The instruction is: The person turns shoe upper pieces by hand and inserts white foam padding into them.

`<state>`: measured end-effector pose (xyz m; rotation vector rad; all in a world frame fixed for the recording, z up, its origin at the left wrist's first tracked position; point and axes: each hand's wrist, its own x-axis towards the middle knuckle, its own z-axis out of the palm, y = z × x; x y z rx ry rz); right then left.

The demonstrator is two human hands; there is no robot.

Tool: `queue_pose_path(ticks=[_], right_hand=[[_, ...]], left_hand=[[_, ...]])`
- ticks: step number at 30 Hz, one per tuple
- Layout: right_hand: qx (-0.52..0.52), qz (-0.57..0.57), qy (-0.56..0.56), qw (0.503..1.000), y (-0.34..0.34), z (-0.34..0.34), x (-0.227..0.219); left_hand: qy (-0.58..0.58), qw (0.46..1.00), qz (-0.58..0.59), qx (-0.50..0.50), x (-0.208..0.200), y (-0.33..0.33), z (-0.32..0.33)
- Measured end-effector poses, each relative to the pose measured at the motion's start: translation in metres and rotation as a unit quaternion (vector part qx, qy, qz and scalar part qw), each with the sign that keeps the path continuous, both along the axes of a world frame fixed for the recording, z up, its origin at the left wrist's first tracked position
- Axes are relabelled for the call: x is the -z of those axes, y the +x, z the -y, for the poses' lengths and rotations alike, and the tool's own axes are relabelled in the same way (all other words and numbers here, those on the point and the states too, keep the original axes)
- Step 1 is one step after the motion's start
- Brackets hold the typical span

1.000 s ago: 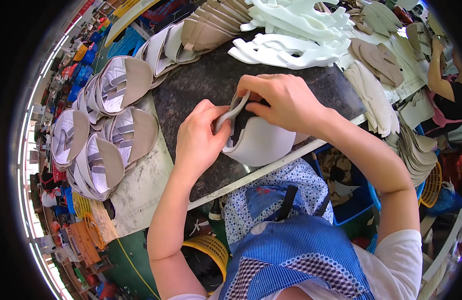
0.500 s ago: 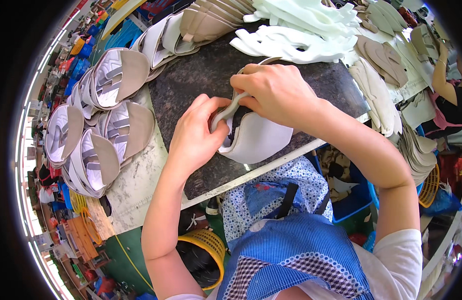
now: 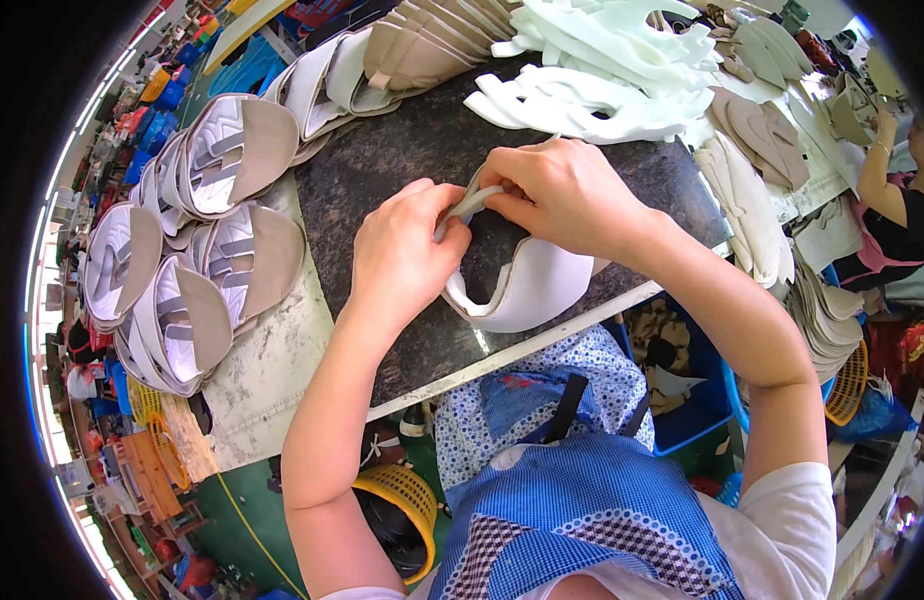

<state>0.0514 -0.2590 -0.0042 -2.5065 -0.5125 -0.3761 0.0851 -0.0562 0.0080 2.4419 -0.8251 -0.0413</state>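
Note:
A pale grey and beige shoe upper (image 3: 542,285) stands on the dark marbled slab (image 3: 367,170), its loop toward me. My left hand (image 3: 407,245) pinches the far left part of its rim between thumb and fingers. Close beside it, my right hand (image 3: 572,200) pinches the same rim a little farther along, thumb underneath and fingers curled over. A short strip of the pale edge shows between the two hands. The fingertips cover what lies in the pinches.
Stacked grey-beige shoe uppers (image 3: 257,245) fill the table's left side, with more nested uppers (image 3: 422,45) behind. White foam cut-outs (image 3: 592,105) lie at the back; beige pieces (image 3: 747,135) at right. Below are a blue crate (image 3: 697,425) and a yellow basket (image 3: 412,505). A co-worker (image 3: 907,210) is at far right.
My right hand has shifted slightly down and right, its fingers now more curled at the rim. My left hand's grip has moved a little along the edge, and the upper's loop has opened wider.

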Motion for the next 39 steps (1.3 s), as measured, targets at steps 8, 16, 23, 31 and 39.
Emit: queue_pose_path(ticks=[8, 16, 23, 31, 39], right_hand=[[0.016, 0.037, -0.117, 0.992, 0.002, 0.000, -0.004], [-0.098, 0.153, -0.011, 0.983, -0.006, -0.001, -0.019], [-0.184, 0.164, 0.251, 0.936, -0.012, -0.053, -0.049], [-0.104, 0.286, 0.183, 0.935, -0.067, -0.099, -0.064], [-0.046, -0.166, 0.522, 0.835, -0.067, -0.079, -0.032]], left_hand=[[0.007, 0.999, 0.032, 0.003, -0.001, 0.000, 0.003], [-0.227, 0.955, -0.189, 0.036, 0.013, -0.004, -0.039], [-0.655, 0.520, -0.490, 0.247, -0.007, -0.065, -0.070], [-0.698, 0.673, -0.244, 0.023, -0.051, -0.087, -0.022], [-0.586, 0.750, -0.306, 0.013, -0.023, -0.084, -0.021]])
